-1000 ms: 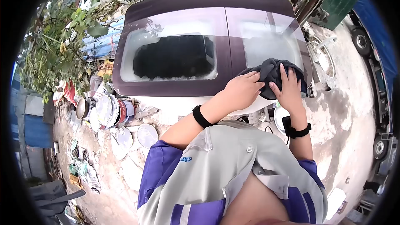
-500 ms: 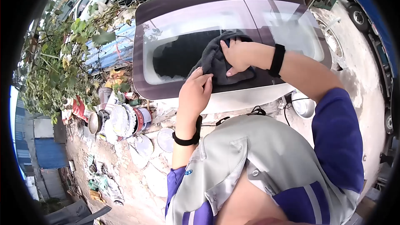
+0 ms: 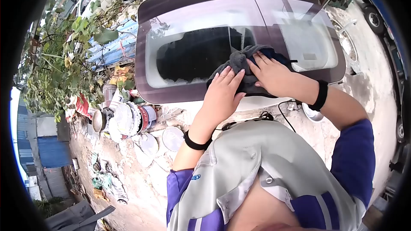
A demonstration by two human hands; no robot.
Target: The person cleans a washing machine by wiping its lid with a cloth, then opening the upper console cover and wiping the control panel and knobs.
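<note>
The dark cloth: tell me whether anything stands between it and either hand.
Nothing visible does. The left hand and right hand both touch the dark cloth directly, with no other object in between. The dark-framed panel lies beneath the cloth, not between it and the hands.

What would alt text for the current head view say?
A person's left hand and right hand lie on a bunched dark cloth at the near edge of a dark-bordered glass panel. Leafy vines hang on the left.

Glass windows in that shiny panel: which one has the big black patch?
The left pale-edged glass window: a rounded black patch fills much of it; the right glass window looks mostly whitish instead.
</note>
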